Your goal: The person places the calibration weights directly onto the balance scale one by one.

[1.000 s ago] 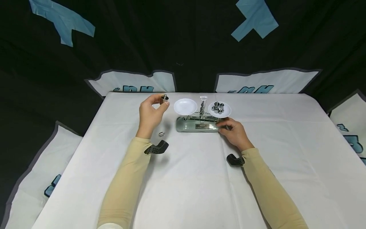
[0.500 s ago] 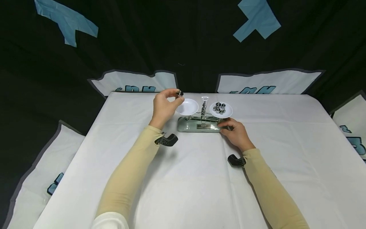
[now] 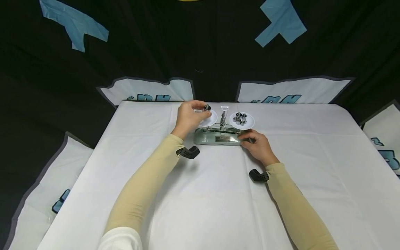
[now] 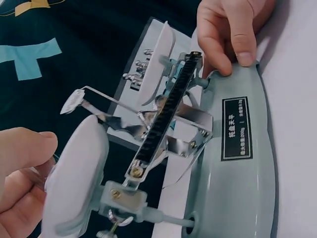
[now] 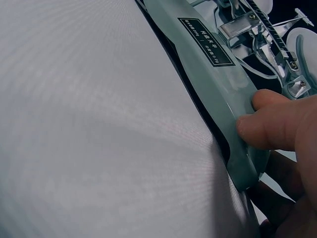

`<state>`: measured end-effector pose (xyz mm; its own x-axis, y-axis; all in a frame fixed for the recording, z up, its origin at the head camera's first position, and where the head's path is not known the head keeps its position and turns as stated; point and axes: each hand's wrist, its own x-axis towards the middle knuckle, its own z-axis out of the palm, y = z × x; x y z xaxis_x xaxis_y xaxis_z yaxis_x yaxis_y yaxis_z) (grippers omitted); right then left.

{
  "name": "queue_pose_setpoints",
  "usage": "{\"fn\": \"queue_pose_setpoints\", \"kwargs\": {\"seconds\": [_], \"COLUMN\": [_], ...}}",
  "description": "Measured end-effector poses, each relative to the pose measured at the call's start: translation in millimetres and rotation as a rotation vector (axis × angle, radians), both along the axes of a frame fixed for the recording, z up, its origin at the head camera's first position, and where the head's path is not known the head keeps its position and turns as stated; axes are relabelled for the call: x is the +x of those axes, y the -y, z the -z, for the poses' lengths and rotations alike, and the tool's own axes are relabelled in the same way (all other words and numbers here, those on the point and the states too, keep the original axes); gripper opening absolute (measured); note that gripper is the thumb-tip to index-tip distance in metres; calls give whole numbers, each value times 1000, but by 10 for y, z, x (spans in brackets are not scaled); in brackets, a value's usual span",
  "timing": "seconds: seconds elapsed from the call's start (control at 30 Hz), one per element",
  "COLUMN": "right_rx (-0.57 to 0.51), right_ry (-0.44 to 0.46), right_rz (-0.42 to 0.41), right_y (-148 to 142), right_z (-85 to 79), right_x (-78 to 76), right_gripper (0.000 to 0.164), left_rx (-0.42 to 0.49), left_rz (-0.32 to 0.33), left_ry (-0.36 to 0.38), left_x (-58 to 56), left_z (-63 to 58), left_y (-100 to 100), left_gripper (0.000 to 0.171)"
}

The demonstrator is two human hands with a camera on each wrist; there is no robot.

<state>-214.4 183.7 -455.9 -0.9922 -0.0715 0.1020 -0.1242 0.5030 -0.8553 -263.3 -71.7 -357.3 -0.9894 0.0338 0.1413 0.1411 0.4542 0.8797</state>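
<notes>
A pan balance with a green base point(image 3: 206, 138) stands near the table's far edge. My left hand point(image 3: 187, 117) pinches a shiny metal weight point(image 3: 207, 108) over the balance's white left pan point(image 3: 212, 120). In the left wrist view the left pan point(image 4: 77, 173) hides most of that weight, and the left fingers point(image 4: 29, 148) lie close to its edge. Several smaller metal weights point(image 3: 239, 118) stand on the right pan point(image 3: 250, 123). My right hand point(image 3: 258, 146) grips the base's right end; its thumb point(image 5: 262, 131) presses the green surface point(image 5: 218, 94) in the right wrist view.
A white cloth covers the table point(image 3: 215, 194). Behind it hangs a dark curtain point(image 3: 175, 45) with blue patches. The balance's clear upright and pointer point(image 3: 223, 116) rise between the two pans. A black wrist camera point(image 3: 189, 152) juts from the left sleeve.
My left hand has carried the weight rightward from beside the balance to over the left pan, then lowered it slightly. The loose weight on the table is now hidden. The right hand stays put.
</notes>
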Motion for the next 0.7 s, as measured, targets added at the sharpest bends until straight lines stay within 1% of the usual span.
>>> {"fn": "queue_pose_setpoints", "kwargs": {"seconds": [0.13, 0.27, 0.4, 0.5, 0.6, 0.7], "right_rx": [-6, -10, -10, -9, -6, -3], "right_ry": [0, -3, 0, 5, 7, 6], "right_rz": [-3, 2, 2, 4, 6, 7], "right_y": [10, 13, 14, 15, 10, 2], "right_z": [0, -1, -2, -5, -8, -8], "right_x": [-1, 5, 6, 6, 5, 8], "right_gripper": [20, 19, 19, 19, 19, 19], "left_rx": [-23, -23, -45, -47, -33, -26], "left_rz": [23, 40, 39, 35, 45, 50], "left_ry": [-7, -27, -55, -71, -70, -51], "left_x": [-1, -15, -28, -33, -36, -33], "left_z": [30, 82, 130, 144, 146, 147], "left_y": [-41, -73, -86, -84, -86, -91], "left_gripper": [36, 35, 34, 33, 33, 33]}}
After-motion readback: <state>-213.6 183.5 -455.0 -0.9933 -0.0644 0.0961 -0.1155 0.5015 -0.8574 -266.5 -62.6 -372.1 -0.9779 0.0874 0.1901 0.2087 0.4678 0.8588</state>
